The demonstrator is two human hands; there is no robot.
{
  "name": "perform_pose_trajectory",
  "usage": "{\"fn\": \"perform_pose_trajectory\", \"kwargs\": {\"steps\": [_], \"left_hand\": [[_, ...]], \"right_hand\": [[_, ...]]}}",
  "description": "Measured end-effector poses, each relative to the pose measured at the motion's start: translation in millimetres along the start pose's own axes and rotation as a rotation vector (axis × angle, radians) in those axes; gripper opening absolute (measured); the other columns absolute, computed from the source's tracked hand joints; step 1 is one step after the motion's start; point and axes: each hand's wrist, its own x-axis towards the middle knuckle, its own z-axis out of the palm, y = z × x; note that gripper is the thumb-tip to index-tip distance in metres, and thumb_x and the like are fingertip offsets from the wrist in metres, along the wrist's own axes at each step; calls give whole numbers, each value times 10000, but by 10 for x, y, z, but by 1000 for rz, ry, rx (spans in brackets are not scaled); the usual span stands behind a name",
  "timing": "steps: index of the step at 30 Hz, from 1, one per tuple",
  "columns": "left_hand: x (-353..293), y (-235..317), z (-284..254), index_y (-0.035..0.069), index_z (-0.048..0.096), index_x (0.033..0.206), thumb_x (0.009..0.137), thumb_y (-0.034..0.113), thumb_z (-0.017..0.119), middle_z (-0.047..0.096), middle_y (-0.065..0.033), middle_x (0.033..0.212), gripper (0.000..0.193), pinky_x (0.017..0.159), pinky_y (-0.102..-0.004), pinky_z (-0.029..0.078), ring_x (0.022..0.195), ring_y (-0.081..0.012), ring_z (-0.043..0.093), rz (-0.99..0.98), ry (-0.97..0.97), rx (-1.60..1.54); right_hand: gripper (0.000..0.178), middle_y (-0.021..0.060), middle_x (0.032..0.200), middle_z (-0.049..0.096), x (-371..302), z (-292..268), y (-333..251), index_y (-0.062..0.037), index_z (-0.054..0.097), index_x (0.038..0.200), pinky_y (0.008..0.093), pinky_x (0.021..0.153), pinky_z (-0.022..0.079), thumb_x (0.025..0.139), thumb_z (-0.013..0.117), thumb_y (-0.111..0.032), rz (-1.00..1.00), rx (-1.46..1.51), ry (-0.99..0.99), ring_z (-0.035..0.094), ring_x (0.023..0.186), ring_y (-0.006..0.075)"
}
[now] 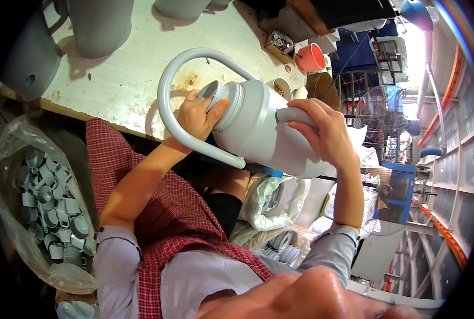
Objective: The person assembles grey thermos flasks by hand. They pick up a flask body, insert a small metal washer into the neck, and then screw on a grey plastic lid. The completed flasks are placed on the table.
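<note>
A grey plastic can with a large loop handle [263,133], much like a watering can, lies tilted between my hands, its neck toward the left. My left hand [195,116] reaches through the loop and closes on the grey piece at the neck [211,90], thumb pressed along its side. On the far side of the can, my right hand [324,127] wraps round a short grey tube [292,115] sticking out from the body. The can is held above my lap, by the edge of the white table [130,64].
Several larger grey vessels [101,26] stand at the table's far left. A clear bag of small grey parts [53,207] is at my left. An orange-red cup [312,57], a small box of metal bits [280,43] and fans [378,119] are to the right. More bagged parts [279,244] lie beside me.
</note>
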Motion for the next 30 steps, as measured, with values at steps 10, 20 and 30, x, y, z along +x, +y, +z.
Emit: {"fn": "perform_pose_trajectory", "kwargs": {"steps": [10, 20, 30], "left_hand": [[20, -20, 36, 0, 536, 594, 964, 294, 560, 510, -164, 521, 473, 738, -397, 437, 491, -332, 482, 69, 69, -53], [-3, -14, 42, 4, 543, 599, 962, 289, 562, 526, -165, 533, 462, 758, -406, 433, 512, -329, 505, 86, 74, -61], [-61, 87, 76, -5, 600, 623, 995, 330, 505, 526, -126, 525, 510, 873, -427, 408, 601, -290, 554, 86, 104, -105]], "right_hand": [[282, 130, 945, 648, 39, 10, -38, -63, 605, 1089, 403, 725, 513, 837, 692, -153, -11, 28, 5, 636, 839, 351], [280, 135, 922, 651, 57, 31, 12, -78, 617, 1067, 407, 706, 505, 815, 701, -166, -39, -3, -2, 634, 809, 347], [435, 55, 635, 567, 116, 162, 345, -101, 563, 801, 383, 453, 455, 786, 706, -511, -390, -356, 213, 595, 534, 288]]}}
